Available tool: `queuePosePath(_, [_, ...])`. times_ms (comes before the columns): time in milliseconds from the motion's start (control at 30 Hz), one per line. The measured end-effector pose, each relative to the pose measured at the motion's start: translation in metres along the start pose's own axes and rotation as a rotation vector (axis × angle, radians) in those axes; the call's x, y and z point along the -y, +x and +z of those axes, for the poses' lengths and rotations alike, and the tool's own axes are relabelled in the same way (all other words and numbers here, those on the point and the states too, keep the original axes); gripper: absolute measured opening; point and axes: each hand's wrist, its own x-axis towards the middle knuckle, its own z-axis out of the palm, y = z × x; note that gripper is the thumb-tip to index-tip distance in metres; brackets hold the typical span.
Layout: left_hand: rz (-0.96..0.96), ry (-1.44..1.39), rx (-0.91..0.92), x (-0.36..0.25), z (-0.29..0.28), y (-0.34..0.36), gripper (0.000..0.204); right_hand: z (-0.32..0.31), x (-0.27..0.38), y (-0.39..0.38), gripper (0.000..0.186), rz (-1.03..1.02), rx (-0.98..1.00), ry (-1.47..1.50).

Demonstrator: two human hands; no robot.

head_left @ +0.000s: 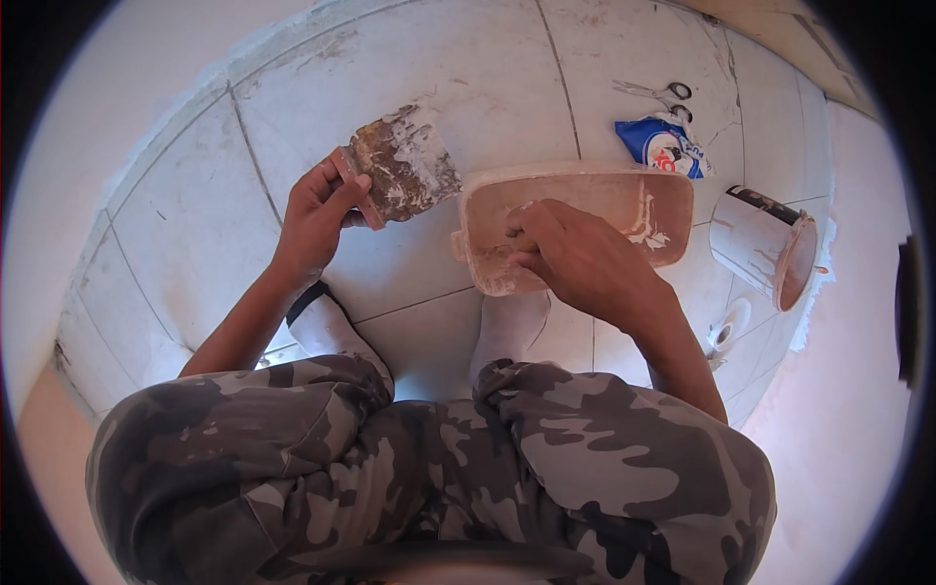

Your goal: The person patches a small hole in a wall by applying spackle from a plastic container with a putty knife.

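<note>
The person is crouching over a white tiled floor [458, 58], knees in grey camouflage trousers [429, 468] filling the near part of the view; both feet in white socks [327, 327] are resting on the tiles just beyond the knees. The left hand [317, 214] is holding up a wide, rust-brown metal scraper blade smeared with white plaster [405, 161]; its fingers are closed around the short handle end at the blade's near left corner, thumb lying across the top, and the blade is tilting away to the far right, clear of the floor. Just to the right of it, a rectangular, pinkish-tan plastic tub crusted with dried white plaster [624, 190] is sitting on the tiles; the right hand [575, 258] is reaching into its near left part, fingers curled downward inside the tub (whether they are pinching anything is not possible to tell, since the knuckles are hiding the fingertips). The scraper's right edge is hanging close to the tub's far left corner, apparently not touching it.

Farther off on the right, a pair of metal scissors with black-rimmed handles [658, 93] is lying on the floor; just near of them a blue and white plastic packet [668, 146] is lying crumpled, right behind the tub's far right corner. To the right of the tub, a white cylindrical bucket with a stained tan inside [760, 244] is lying on its side, its mouth facing right; a small white roll [729, 327] is sitting on the floor near of it.
</note>
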Motion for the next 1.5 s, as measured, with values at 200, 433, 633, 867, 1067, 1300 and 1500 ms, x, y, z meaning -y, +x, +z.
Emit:
queuePosePath(200, [0.035,-0.006,0.041,0.007,-0.006,0.002,0.012,0.0,-0.002,0.001,0.03,0.08,0.031,0.003])
queuePosePath(433, [0.024,0.003,0.05,0.008,-0.001,0.002,0.011,0.007,-0.005,0.007,0.032,0.118,0.055,0.169])
queuePosePath(633, [-0.005,-0.022,0.061,0.01,0.003,-0.004,0.013,0.008,-0.011,0.011,0.032,0.034,0.04,0.235])
queuePosePath(867, [-0.042,-0.017,0.027,0.011,0.011,-0.001,0.012,0.009,-0.014,0.015,0.028,0.033,0.049,0.32])
queuePosePath(1067, [-0.033,-0.037,0.032,0.015,0.009,0.0,0.014,0.002,-0.016,0.025,0.029,-0.006,0.089,0.263])
queuePosePath(1300, [-0.039,-0.03,0.028,0.012,0.011,0.002,0.014,-0.003,-0.018,0.028,0.028,0.035,0.132,0.296])
queuePosePath(1500, [-0.033,-0.042,0.023,0.01,0.012,0.003,0.013,-0.005,-0.023,0.037,0.024,0.017,0.121,0.343])
